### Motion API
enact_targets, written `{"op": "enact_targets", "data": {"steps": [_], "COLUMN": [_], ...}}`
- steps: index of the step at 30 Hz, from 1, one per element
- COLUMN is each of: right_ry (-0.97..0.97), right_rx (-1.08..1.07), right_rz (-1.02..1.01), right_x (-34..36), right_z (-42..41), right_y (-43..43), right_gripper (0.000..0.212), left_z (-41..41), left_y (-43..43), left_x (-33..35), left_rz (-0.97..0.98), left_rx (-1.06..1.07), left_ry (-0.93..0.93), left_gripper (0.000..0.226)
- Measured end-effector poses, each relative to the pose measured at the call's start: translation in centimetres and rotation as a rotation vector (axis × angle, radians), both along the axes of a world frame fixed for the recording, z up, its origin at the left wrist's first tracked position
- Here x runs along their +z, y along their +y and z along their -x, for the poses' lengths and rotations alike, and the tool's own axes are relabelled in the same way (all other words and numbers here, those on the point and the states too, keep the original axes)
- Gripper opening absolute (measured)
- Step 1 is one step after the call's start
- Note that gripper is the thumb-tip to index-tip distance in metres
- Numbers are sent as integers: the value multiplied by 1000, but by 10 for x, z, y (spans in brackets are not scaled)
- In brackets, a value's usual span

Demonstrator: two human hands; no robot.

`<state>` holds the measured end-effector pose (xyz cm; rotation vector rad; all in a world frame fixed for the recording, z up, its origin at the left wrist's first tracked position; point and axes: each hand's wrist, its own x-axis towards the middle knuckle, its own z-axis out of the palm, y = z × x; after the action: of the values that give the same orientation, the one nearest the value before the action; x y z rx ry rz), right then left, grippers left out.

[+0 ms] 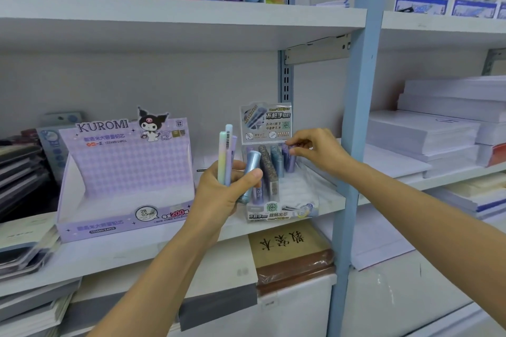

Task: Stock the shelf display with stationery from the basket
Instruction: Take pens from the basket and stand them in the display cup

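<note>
Near: my left hand is gripping a bundle of pastel lead tubes in curled fingers, before the shelf's front edge. Far: my right hand is pinching a purple tube at the back right corner of the display tray, which is sitting at the shelf's right end beside the Kuromi box.

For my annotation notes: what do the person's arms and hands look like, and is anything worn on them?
The left forearm and right forearm are bare to the frame edge; no sleeve shows. The left hand and right hand wear no gloves, and no ring, watch or bracelet is visible.
</note>
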<state>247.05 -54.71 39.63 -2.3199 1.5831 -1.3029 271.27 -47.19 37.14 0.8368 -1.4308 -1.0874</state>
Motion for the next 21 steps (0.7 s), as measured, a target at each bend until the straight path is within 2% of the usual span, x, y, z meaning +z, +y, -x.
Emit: {"op": "enact_targets", "data": {"steps": [4, 8, 12, 14, 17, 19, 21], "right_ry": [-75, 13, 34, -135, -398, -400, -424], "right_rx": [-6, -69, -134, -15, 439, 640, 682], "right_rz": [64, 93, 40, 68, -93, -196, -206], "right_x": [-11, -18, -12, -4, 5, 4, 1], "right_z": [0, -2, -4, -9, -22, -32, -39], "right_y": [-4, -11, -3, 16, 54, 73, 82], "right_gripper": [14, 4, 13, 19, 32, 38, 29], "left_z": [1, 2, 2, 2, 5, 9, 12], "left_y": [-1, 1, 7, 9, 12, 15, 18], "left_x": [0, 1, 4, 6, 10, 12, 12], "left_rz": [-18, -24, -40, -43, -49, -47, -23], "left_rx": [-10, -24, -42, -52, -74, -81, -82], "left_ry": [63, 83, 85, 77, 56, 50, 34], "left_gripper": [40, 33, 37, 41, 45, 44, 46]}}
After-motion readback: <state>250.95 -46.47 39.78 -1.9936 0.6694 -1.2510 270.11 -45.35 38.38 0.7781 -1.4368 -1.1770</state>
